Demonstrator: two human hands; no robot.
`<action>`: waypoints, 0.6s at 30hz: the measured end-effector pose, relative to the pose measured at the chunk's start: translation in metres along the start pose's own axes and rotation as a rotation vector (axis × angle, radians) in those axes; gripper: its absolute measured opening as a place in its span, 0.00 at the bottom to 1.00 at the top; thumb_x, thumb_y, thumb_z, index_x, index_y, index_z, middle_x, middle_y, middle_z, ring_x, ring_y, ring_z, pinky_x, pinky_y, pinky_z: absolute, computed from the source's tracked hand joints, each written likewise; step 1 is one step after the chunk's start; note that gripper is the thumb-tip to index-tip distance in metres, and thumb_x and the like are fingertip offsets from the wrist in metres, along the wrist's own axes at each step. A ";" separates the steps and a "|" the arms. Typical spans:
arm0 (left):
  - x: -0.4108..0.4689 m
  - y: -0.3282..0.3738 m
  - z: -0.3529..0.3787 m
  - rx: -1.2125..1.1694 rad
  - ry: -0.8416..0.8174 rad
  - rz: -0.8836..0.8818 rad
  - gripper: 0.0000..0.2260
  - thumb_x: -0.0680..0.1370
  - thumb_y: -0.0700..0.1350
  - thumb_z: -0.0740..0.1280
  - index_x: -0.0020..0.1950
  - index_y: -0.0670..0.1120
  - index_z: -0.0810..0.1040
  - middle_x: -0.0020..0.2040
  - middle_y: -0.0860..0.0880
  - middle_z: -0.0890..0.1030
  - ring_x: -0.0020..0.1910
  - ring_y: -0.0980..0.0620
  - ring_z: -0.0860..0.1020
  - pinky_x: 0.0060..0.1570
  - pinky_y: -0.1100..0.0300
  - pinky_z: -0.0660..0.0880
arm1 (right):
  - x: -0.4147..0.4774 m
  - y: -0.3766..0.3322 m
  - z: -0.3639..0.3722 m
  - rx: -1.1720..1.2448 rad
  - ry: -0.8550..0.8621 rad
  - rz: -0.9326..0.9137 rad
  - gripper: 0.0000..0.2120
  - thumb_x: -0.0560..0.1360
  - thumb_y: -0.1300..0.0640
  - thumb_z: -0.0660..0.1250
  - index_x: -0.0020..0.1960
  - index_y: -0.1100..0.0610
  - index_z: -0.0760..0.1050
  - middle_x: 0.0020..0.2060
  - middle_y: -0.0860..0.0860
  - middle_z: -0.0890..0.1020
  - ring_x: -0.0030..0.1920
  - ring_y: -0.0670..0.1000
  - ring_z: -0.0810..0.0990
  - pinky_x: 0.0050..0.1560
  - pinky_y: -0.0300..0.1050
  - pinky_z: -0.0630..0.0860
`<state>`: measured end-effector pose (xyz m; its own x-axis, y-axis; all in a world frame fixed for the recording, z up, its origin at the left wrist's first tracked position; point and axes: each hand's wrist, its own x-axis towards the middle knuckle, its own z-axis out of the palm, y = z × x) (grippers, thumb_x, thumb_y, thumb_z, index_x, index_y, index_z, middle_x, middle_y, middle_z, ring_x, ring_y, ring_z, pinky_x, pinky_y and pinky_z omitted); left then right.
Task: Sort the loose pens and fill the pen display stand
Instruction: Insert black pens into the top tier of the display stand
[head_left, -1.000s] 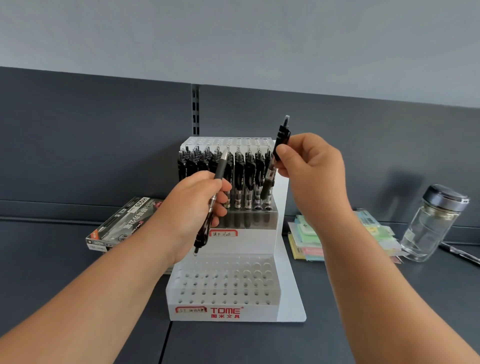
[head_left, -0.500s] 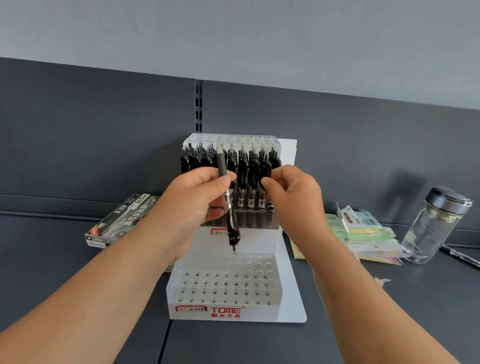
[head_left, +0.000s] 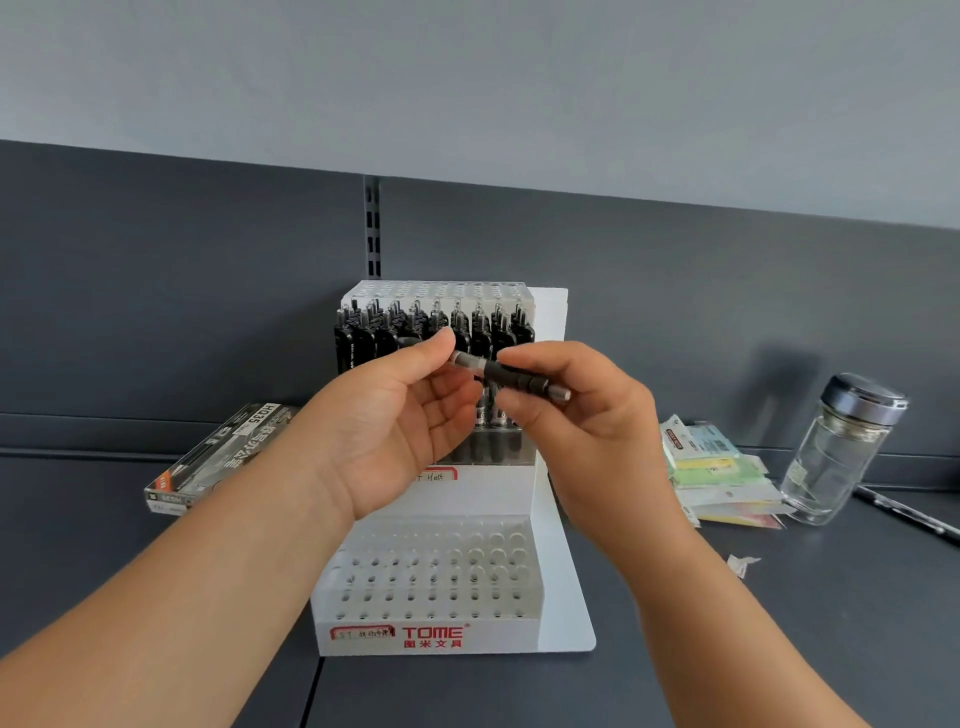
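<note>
I pinched a black pen (head_left: 511, 376) level between both hands, my left hand (head_left: 395, 421) on its clear end and my right hand (head_left: 587, 426) round its grip, in front of the stand's (head_left: 431, 571) top tier, hiding part of its pen row (head_left: 431, 327). The stand's front read "TOME" in red. It sat on a dark grey shelf (head_left: 779, 649), with a box (head_left: 218, 457) left, and packets (head_left: 717, 478) and a jar (head_left: 841, 452) right.

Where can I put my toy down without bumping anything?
The counter front right is bare, bordered by the stand, with the note packs and jar behind, save one paper scrap. The strip before the stand is bare too. Back right is crowded; the box sits back left.
</note>
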<state>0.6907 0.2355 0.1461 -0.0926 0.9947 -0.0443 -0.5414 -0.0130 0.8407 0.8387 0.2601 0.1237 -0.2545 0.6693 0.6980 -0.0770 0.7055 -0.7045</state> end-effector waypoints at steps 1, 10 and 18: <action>0.000 -0.001 0.001 0.028 -0.001 -0.013 0.09 0.72 0.49 0.69 0.41 0.44 0.76 0.32 0.49 0.78 0.29 0.54 0.78 0.30 0.64 0.78 | 0.001 -0.002 -0.001 0.045 0.009 0.010 0.15 0.71 0.70 0.69 0.48 0.50 0.79 0.41 0.43 0.83 0.44 0.43 0.81 0.46 0.34 0.75; 0.000 -0.019 -0.025 1.299 0.181 0.567 0.06 0.77 0.51 0.65 0.47 0.50 0.79 0.42 0.54 0.79 0.41 0.59 0.77 0.41 0.62 0.74 | 0.030 -0.013 -0.031 0.112 0.237 0.087 0.09 0.75 0.66 0.67 0.46 0.52 0.77 0.37 0.49 0.82 0.40 0.49 0.82 0.45 0.42 0.79; 0.006 -0.037 -0.056 1.814 0.182 0.809 0.14 0.76 0.51 0.68 0.60 0.50 0.78 0.50 0.54 0.73 0.54 0.53 0.70 0.48 0.63 0.61 | 0.048 -0.005 -0.037 -0.244 0.230 0.111 0.06 0.76 0.61 0.67 0.44 0.51 0.76 0.37 0.48 0.83 0.38 0.45 0.82 0.44 0.42 0.80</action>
<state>0.6633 0.2361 0.0848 0.0321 0.7905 0.6116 0.9761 -0.1563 0.1509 0.8629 0.2975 0.1656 -0.0226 0.7607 0.6487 0.1785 0.6415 -0.7460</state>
